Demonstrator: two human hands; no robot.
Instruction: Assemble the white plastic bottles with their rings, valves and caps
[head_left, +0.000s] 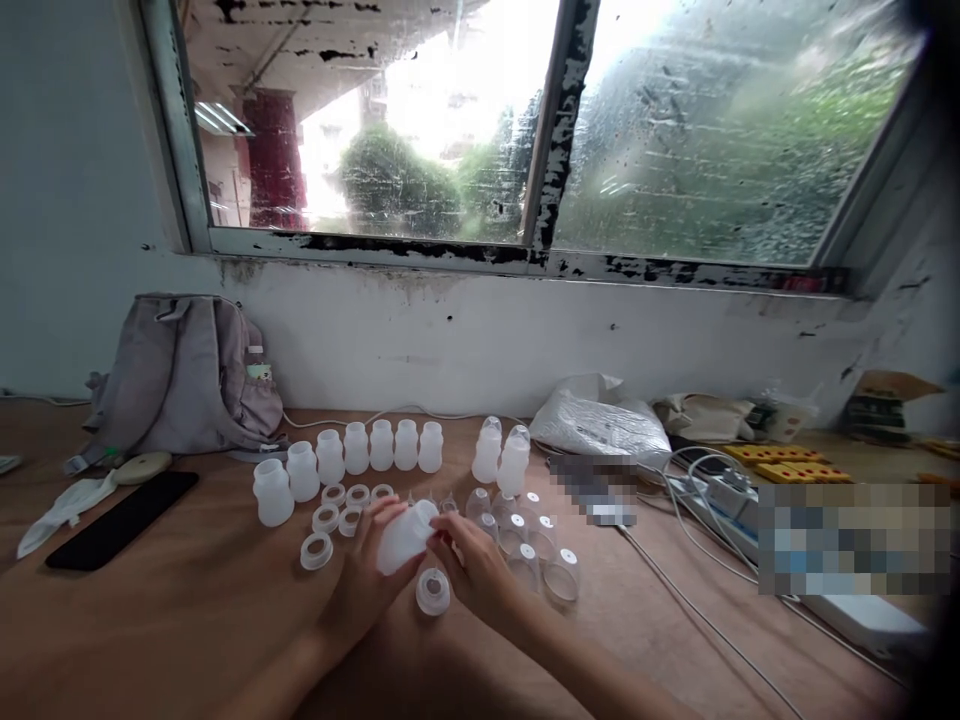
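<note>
A frosted white baby bottle (403, 540) lies tilted in my left hand (358, 568), whose fingers wrap round its body. My right hand (474, 566) pinches at the bottle's mouth; anything small between those fingertips is hidden. Just below the hands, a collar ring with a nipple (433, 593) rests on the table. Several white collar rings (316, 550) lie to the left, partly behind my left hand. Clear dome caps (561, 576) stand in a group right of my right hand. A few nipples (448, 503) show behind the bottle.
Open bottle bodies (381, 446) stand in a curved row on the wooden table (187, 630). Two capped bottles (514, 460) are further right. A grey backpack (184, 375), black slab (124, 518), silver bag (604, 425), white cable (697, 620) and power strip (862, 615) surround them.
</note>
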